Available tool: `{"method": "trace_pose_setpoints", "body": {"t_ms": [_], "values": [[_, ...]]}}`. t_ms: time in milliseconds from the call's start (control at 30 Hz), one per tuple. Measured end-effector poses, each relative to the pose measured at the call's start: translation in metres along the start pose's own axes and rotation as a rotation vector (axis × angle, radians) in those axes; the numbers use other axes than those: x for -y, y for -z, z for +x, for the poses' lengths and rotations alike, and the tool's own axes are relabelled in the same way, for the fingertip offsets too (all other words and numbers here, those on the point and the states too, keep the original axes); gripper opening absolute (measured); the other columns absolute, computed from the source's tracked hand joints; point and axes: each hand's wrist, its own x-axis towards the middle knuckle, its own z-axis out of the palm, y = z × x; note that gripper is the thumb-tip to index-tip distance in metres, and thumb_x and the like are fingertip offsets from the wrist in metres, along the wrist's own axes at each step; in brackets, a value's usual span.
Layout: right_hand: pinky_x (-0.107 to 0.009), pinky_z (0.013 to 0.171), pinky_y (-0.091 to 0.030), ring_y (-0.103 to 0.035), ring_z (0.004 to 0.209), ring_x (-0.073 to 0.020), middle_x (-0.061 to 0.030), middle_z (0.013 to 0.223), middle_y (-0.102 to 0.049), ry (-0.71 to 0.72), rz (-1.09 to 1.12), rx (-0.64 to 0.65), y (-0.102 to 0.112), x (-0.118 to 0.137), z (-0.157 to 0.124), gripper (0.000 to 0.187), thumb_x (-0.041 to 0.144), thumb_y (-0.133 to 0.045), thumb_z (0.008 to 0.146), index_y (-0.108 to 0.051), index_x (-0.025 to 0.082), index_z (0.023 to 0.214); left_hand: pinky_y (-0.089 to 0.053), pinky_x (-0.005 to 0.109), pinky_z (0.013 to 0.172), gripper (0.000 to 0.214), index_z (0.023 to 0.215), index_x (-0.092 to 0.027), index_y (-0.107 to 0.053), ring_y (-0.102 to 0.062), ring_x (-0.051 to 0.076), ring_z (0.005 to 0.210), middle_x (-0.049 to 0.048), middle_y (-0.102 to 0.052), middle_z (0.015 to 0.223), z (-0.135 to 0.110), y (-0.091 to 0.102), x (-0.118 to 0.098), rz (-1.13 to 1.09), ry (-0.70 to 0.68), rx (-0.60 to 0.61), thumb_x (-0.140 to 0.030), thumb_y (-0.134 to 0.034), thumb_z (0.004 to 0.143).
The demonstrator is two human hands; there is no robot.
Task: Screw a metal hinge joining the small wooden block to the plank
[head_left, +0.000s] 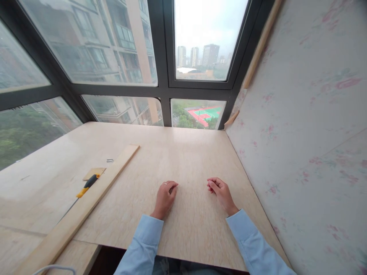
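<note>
My left hand (165, 198) rests on a large pale wood-grain board (183, 160), fingers curled under in a loose fist, a ring on one finger, nothing visible in it. My right hand (220, 191) lies on the same board a hand's width to the right, its fingers also curled inward with nothing seen in them. Both sleeves are light blue. A long wooden strip (86, 206) lies diagonally to the left of my left hand. Beside it rests a yellow and black utility knife (87, 185) next to a small thin wood offcut (93, 173).
A small metal clip or staple (109, 160) lies near the strip's far end. Dark-framed windows (163, 91) close off the far side. A floral-papered wall (301, 133) stands along the right. A white cable (54, 268) curls at the bottom left. The board's near edge overhangs a dark gap.
</note>
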Motion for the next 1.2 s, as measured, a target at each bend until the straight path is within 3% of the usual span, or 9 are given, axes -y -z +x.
{"method": "trace_pose_setpoints", "body": {"t_ms": [567, 867, 1067, 1200], "values": [[-0.030, 0.059, -0.049, -0.061, 0.063, -0.0174, -0.0035, 0.072, -0.066, 0.065, -0.243, 0.075, -0.002, 0.000, -0.004, 0.040, 0.053, -0.067, 0.074, -0.068, 0.016, 0.088, -0.047, 0.035, 0.083, 0.016, 0.087, -0.018, -0.068, -0.062, 0.020, 0.089, 0.0060, -0.071, 0.090, -0.001, -0.001, -0.002, 0.000, 0.037, -0.005, -0.014, -0.053, 0.087], [-0.032, 0.063, -0.053, -0.064, 0.066, -0.0191, -0.0056, 0.075, -0.069, 0.008, -0.323, 0.080, 0.003, -0.001, -0.003, 0.049, 0.057, -0.068, 0.066, -0.068, 0.016, 0.091, -0.046, 0.034, 0.084, 0.018, 0.086, -0.018, -0.072, -0.063, 0.020, 0.087, 0.0062, -0.073, 0.090, -0.004, -0.003, -0.008, -0.002, 0.061, -0.016, -0.008, -0.057, 0.082], [-0.031, 0.067, -0.056, -0.066, 0.072, -0.0208, -0.0080, 0.081, -0.072, -0.069, -0.378, 0.088, 0.008, 0.001, 0.000, 0.059, 0.062, -0.068, 0.060, -0.069, 0.015, 0.096, -0.049, 0.031, 0.082, 0.022, 0.084, -0.017, -0.074, -0.065, 0.018, 0.083, 0.0055, -0.074, 0.087, -0.008, 0.006, -0.004, -0.024, 0.267, -0.105, -0.006, -0.056, 0.077], [-0.031, 0.068, -0.057, -0.067, 0.072, -0.0215, -0.0075, 0.080, -0.072, -0.082, -0.412, 0.100, 0.008, 0.005, -0.001, 0.060, 0.062, -0.068, 0.058, -0.069, 0.015, 0.095, -0.050, 0.027, 0.074, 0.022, 0.081, -0.016, -0.074, -0.066, 0.016, 0.078, 0.0040, -0.074, 0.083, -0.013, 0.035, 0.010, -0.081, 0.394, -0.124, -0.007, -0.054, 0.075]]}}
